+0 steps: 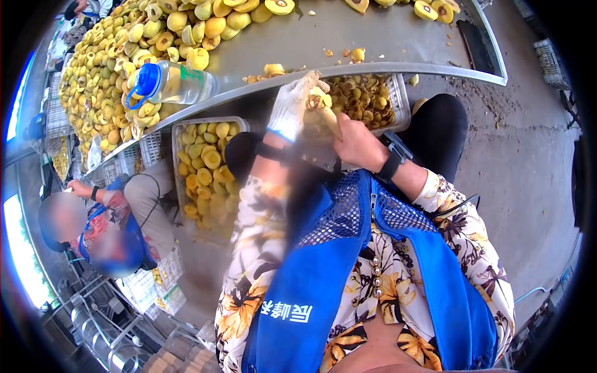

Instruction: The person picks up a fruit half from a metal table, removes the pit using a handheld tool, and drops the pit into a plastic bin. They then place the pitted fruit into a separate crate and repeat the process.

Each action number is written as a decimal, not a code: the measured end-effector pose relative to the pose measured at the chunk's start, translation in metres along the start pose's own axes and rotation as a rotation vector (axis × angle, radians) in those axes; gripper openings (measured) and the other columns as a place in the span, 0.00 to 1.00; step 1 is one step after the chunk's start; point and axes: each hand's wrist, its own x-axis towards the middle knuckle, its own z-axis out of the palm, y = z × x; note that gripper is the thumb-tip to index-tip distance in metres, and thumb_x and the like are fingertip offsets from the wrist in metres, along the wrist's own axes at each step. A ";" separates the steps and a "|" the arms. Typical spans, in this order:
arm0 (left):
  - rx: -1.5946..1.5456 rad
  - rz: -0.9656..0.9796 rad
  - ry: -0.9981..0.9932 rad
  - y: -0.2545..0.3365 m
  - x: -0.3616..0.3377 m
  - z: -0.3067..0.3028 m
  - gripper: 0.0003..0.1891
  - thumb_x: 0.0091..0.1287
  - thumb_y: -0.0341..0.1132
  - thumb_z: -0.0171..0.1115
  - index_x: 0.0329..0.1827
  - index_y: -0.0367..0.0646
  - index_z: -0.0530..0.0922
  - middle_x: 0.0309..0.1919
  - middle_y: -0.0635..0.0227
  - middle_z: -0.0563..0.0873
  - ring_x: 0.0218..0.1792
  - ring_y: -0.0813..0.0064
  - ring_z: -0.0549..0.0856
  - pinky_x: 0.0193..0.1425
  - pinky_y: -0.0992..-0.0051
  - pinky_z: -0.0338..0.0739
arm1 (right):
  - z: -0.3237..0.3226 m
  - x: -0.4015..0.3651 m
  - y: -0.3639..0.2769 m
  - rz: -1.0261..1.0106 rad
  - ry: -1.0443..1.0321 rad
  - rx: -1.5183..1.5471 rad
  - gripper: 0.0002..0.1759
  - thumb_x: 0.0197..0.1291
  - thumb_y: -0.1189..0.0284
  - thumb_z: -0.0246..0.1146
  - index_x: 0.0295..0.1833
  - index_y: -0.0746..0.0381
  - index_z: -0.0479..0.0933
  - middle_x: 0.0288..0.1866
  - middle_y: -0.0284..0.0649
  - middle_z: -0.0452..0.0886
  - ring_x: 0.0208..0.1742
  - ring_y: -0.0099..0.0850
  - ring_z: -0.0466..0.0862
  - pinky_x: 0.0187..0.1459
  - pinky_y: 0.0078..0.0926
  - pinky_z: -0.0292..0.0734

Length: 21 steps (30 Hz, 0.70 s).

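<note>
My left hand (291, 105), in a white knitted glove, is closed around a yellow fruit half (319, 98) just below the metal table's edge. My right hand (360, 144) is bare and grips the pale, wooden-looking handle of a pitting tool (329, 120). The tool's far end meets the fruit; its tip is hidden there. Beneath and behind the hands is a white crate (401, 102) with cut fruit scraps and pits (364, 99). To the left stands another crate (176, 149), filled with hollowed yellow fruit halves (204, 165).
A metal table (273, 38) carries a large heap of halved yellow fruit (106, 81). Near its edge lies a clear bottle with a blue cap (180, 82). A co-worker (118, 230) sits at the left. Scraps litter the floor (497, 118) at right.
</note>
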 end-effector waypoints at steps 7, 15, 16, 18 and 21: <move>-0.233 0.344 0.382 -0.015 -0.014 0.034 0.14 0.66 0.40 0.56 0.35 0.35 0.78 0.25 0.68 0.80 0.23 0.81 0.78 0.26 0.81 0.73 | 0.007 0.001 0.001 0.068 0.079 0.032 0.15 0.51 0.75 0.54 0.43 0.73 0.66 0.30 0.64 0.76 0.38 0.58 0.77 0.39 0.45 0.73; -0.129 0.106 0.067 0.000 -0.013 0.012 0.15 0.67 0.39 0.52 0.36 0.34 0.77 0.26 0.58 0.82 0.25 0.72 0.81 0.30 0.77 0.76 | 0.013 0.006 0.021 0.018 -0.009 0.058 0.12 0.47 0.77 0.54 0.37 0.73 0.66 0.26 0.62 0.75 0.35 0.57 0.78 0.37 0.44 0.73; -0.119 0.078 0.017 0.000 -0.010 0.007 0.16 0.67 0.41 0.52 0.37 0.34 0.77 0.27 0.58 0.82 0.26 0.72 0.81 0.31 0.77 0.76 | 0.014 0.005 0.022 0.019 -0.002 0.107 0.11 0.48 0.76 0.54 0.36 0.72 0.67 0.25 0.59 0.76 0.31 0.54 0.78 0.34 0.42 0.74; -0.115 0.032 -0.072 0.000 -0.004 0.000 0.18 0.67 0.44 0.51 0.40 0.34 0.76 0.29 0.59 0.82 0.28 0.72 0.81 0.32 0.76 0.77 | 0.009 0.005 0.018 0.013 0.002 0.189 0.10 0.49 0.76 0.53 0.36 0.71 0.67 0.23 0.54 0.76 0.25 0.48 0.80 0.27 0.39 0.74; -0.306 0.173 -0.026 0.005 -0.015 0.009 0.18 0.67 0.44 0.52 0.43 0.35 0.76 0.34 0.57 0.82 0.30 0.69 0.81 0.36 0.75 0.78 | -0.002 0.002 0.004 0.135 -0.101 0.424 0.06 0.52 0.77 0.51 0.36 0.69 0.67 0.18 0.42 0.74 0.13 0.31 0.75 0.14 0.28 0.69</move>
